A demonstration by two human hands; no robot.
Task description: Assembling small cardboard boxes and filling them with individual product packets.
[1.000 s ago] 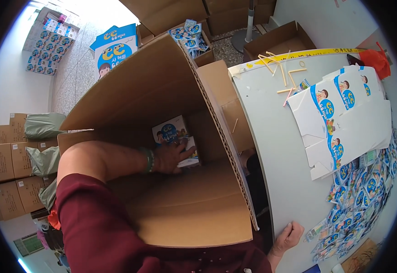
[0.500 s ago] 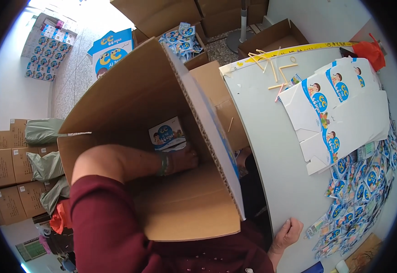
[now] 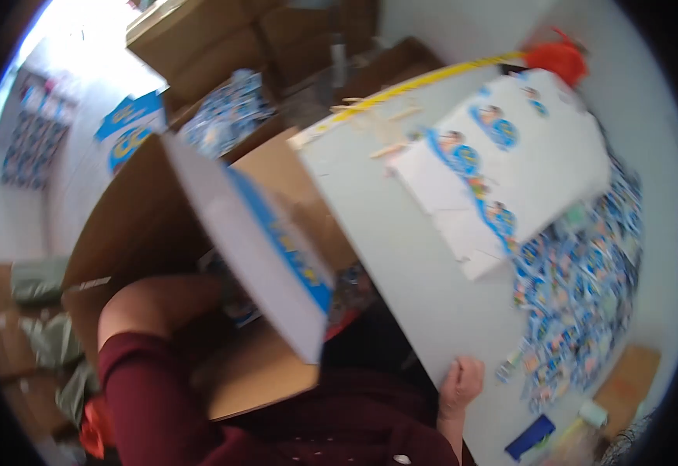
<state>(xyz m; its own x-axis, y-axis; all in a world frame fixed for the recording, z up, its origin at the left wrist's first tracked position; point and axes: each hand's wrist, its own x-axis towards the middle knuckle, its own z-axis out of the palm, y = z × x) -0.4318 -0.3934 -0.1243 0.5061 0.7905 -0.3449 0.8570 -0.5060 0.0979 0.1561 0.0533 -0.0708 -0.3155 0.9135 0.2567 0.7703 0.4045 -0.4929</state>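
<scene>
A large open cardboard carton (image 3: pixel 133 210) stands in front of me, its white and blue printed flap (image 3: pixel 257 248) raised on the right side. My left arm (image 3: pixel 148 311) reaches down into it, and the hand itself is hidden behind the flap. Part of a small printed box (image 3: pixel 242 303) shows dimly inside, near that arm. My right hand (image 3: pixel 461 386) rests as a closed fist on the near edge of the pale table (image 3: pixel 393 287), with nothing seen in it.
On the table lie flattened white printed boxes (image 3: pixel 537 155), a heap of small blue packets (image 3: pixel 572 295) and a dark blue object (image 3: pixel 531 437). Behind the carton, another box holds blue packets (image 3: pixel 230 113). Brown cartons (image 3: pixel 16 334) are stacked at the left.
The view has swung, so the carton and table appear shifted leftward and the picture is blurred. My left hand, visible inside the carton before, is now hidden by the flap. The right fist stays on the table edge.
</scene>
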